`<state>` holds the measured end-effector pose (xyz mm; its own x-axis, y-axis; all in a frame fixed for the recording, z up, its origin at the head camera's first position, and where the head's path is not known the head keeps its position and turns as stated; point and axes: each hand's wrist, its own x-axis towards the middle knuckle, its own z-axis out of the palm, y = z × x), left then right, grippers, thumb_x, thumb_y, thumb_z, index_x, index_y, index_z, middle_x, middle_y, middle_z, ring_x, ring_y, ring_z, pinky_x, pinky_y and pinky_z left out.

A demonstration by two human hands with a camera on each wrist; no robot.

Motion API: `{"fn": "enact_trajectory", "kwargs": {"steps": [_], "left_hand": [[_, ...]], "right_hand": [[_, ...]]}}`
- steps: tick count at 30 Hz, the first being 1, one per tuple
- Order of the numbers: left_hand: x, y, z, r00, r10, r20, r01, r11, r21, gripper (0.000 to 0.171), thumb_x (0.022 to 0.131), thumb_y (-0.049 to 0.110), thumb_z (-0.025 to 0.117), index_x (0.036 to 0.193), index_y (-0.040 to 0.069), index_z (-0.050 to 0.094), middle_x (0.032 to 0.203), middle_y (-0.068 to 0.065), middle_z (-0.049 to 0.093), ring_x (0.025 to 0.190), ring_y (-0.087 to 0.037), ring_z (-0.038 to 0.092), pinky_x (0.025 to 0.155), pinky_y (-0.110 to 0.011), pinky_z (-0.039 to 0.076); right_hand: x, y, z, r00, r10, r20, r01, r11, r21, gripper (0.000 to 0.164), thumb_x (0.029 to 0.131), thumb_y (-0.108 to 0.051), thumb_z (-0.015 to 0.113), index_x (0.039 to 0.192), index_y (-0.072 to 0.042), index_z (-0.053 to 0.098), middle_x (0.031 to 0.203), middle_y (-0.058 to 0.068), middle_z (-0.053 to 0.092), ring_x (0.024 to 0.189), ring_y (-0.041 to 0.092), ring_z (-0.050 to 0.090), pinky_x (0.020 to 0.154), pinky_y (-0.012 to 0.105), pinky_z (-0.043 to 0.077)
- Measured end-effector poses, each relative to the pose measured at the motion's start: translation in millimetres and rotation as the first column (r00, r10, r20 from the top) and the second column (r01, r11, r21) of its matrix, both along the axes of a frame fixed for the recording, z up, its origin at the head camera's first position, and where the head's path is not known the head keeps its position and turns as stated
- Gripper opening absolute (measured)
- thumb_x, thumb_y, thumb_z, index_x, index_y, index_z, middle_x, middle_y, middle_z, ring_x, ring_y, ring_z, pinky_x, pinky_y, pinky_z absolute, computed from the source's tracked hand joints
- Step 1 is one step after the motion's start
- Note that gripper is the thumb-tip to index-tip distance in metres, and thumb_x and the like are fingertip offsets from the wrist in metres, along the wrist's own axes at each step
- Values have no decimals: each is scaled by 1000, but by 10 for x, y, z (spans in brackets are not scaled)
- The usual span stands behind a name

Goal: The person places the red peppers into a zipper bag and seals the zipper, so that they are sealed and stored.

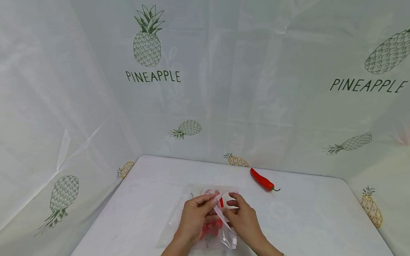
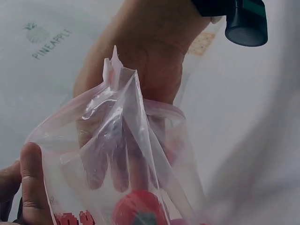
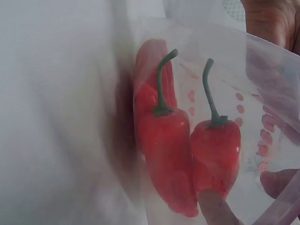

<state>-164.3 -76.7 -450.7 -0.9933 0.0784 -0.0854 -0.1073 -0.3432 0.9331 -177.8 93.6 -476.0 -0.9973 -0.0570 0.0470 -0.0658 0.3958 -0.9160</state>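
Note:
A clear zip bag (image 1: 175,222) with pink edging lies under both hands, with several red peppers (image 3: 168,154) with green stems inside. My left hand (image 1: 194,215) pinches the bag's edge near its mouth between thumb and fingers. My right hand (image 1: 243,218) is at the mouth. In the left wrist view, the right hand's extended fingers (image 2: 119,168) show through the plastic, just above a red pepper (image 2: 140,206). Whether they touch it, I cannot tell. A white slider (image 1: 234,242) sits at the near end of the bag's edge.
One loose red pepper (image 1: 262,180) lies on the white table (image 1: 126,225), beyond the right hand. Pineapple-printed sheets (image 1: 241,83) hang behind and beside the table. A black device (image 2: 246,23) is strapped at the right wrist.

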Motion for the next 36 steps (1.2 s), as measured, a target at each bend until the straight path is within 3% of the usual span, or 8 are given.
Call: {"fn": "enact_trajectory", "kwargs": {"steps": [7, 14, 36], "left_hand": [[3, -10, -21, 1000, -3, 0, 3, 1000, 11, 43, 100, 12, 74, 135, -11, 65, 95, -3, 72, 69, -10, 72, 62, -23, 63], [-11, -8, -39, 1000, -7, 0, 7, 1000, 16, 43, 99, 11, 74, 134, -12, 64, 96, -4, 72, 71, -10, 73, 65, -23, 64], [-14, 11, -33, 1000, 7, -1, -7, 1000, 17, 43, 98, 10, 75, 133, -13, 65, 96, -4, 74, 71, -10, 73, 66, -25, 65]], "right_hand": [[-6, 36, -37, 998, 3, -64, 0, 999, 38, 48, 95, -14, 77, 139, -2, 61, 123, 22, 72, 100, 27, 77, 70, 31, 67], [17, 84, -23, 990, -15, -138, 33, 992, 125, 43, 95, -19, 78, 136, -9, 65, 118, 11, 76, 99, 19, 76, 88, 43, 66], [37, 166, 20, 990, -48, -134, 60, 995, 80, 43, 95, -17, 80, 136, -12, 67, 120, 7, 76, 102, 15, 74, 81, 21, 61]]}}
